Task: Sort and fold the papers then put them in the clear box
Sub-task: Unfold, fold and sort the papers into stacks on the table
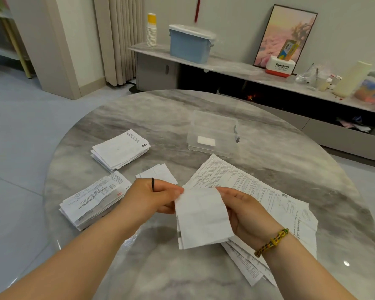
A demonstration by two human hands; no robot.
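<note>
A folded white paper (202, 219) hangs above the round marble table (204, 109). My left hand (155, 197) pinches its upper left corner and my right hand (246, 212) grips its right edge. Beneath and to the right lies a spread of large unfolded printed sheets (268, 191). The clear box (213, 133) stands open at the table's centre, beyond the hands, with one small folded white paper (206, 140) inside. Two piles of folded papers lie at left, the far pile (120, 150) and the near pile (93, 200). A small folded piece (158, 173) lies behind my left hand.
A low marble-topped cabinet (236, 68) runs along the wall behind the table. On it stand a blue lidded bin (189, 43), stacked paper cups (151, 31), a framed picture (285, 36) and a Panasonic box (280, 66). The table's edge curves close at left and front.
</note>
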